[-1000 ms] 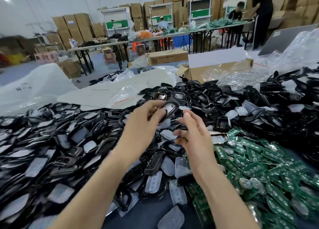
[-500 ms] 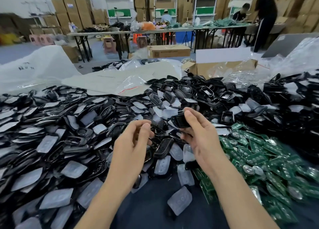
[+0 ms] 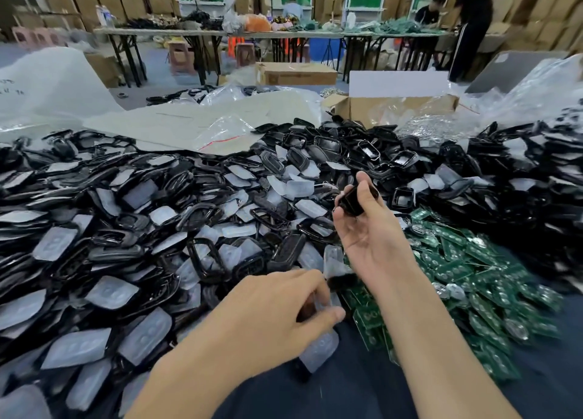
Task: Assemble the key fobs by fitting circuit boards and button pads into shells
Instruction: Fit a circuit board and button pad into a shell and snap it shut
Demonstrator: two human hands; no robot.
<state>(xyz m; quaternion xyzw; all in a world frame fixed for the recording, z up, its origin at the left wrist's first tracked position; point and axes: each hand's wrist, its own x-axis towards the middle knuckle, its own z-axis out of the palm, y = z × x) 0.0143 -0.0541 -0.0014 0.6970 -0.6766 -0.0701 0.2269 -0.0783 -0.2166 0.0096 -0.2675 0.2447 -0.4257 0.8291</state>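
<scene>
My right hand [image 3: 369, 229] holds a black key fob shell [image 3: 355, 199] between thumb and fingers, raised above the heap. Lower and nearer, my left hand [image 3: 274, 314] is down on the table's near edge with its fingers pinched around a translucent button pad [image 3: 318, 346], part of which shows under the hand. A big heap of black shells [image 3: 195, 216] mixed with translucent pads [image 3: 110, 295] covers the left and centre. Green circuit boards [image 3: 467, 279] lie heaped at the right.
A dark blue table cover [image 3: 347, 393] shows at the near edge. An open cardboard box [image 3: 394, 106] with plastic bags stands behind the heap. Clear bags and white sheets [image 3: 205, 122] lie at the back left. People work at long tables [image 3: 252, 35] farther off.
My left hand dropped from the middle of the heap toward the near edge and closed on a pad. The right hand stayed raised with the black shell it took earlier.
</scene>
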